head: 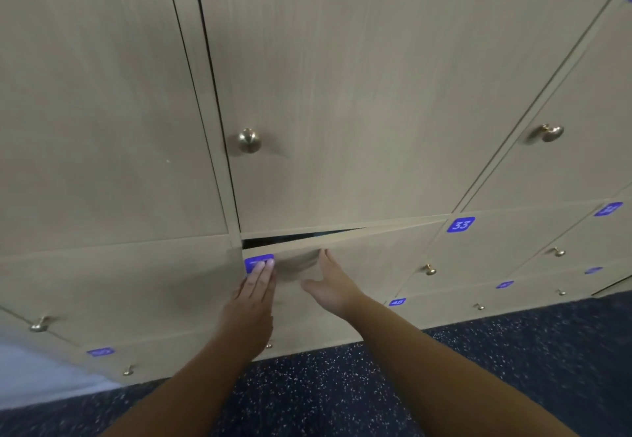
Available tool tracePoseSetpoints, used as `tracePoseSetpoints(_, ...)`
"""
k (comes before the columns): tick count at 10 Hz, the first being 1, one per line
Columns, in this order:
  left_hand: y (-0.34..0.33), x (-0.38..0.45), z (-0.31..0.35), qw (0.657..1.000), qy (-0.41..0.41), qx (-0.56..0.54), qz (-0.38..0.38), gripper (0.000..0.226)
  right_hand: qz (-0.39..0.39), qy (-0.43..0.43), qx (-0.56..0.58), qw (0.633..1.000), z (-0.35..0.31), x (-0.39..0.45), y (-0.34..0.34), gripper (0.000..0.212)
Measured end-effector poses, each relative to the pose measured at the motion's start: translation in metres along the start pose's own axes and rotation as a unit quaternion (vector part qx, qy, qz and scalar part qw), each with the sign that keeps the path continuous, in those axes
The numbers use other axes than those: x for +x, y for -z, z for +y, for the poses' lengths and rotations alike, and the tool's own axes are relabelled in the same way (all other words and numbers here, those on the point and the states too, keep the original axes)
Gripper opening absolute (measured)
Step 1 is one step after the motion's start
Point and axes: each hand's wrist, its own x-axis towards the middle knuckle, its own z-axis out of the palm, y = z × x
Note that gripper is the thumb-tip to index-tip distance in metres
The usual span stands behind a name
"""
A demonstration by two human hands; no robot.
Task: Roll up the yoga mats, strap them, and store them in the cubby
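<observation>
Both hands (290, 286), fingers straight, press the pale wood-grain cubby door (359, 265), slightly ajar.

Beige wood-grain locker wall (342, 77), brass knobs (249, 140), blue number tags (460, 224); dark speckled floor (325, 395).

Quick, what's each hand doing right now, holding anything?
Left hand: open, straight fingers pressed flat on the cubby door at its blue label.
Right hand: open, against the same door, holding nothing.
</observation>
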Motion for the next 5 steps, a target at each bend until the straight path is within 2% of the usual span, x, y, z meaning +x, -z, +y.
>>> tracePoseSetpoints(1,0.0,0.015,-0.011,1.0,0.008,0.001,0.024,0.088,-0.007,-0.001,0.038,0.999,-0.006,0.015,0.0,0.082)
tracePoseSetpoints(3,-0.003,0.035,-0.009,1.0,0.024,0.007,0.007,0.093,-0.013,-0.023,0.175,0.984,-0.013,0.029,-0.005,0.085)
tracePoseSetpoints(4,-0.002,0.035,-0.01,0.999,0.038,-0.02,-0.024,0.095,-0.024,-0.017,0.181,0.983,-0.009,0.028,-0.006,0.087)
tracePoseSetpoints(5,0.013,0.036,-0.008,0.996,0.045,-0.041,-0.064,0.079,-0.016,-0.012,0.155,0.988,-0.005,0.024,0.003,0.081)
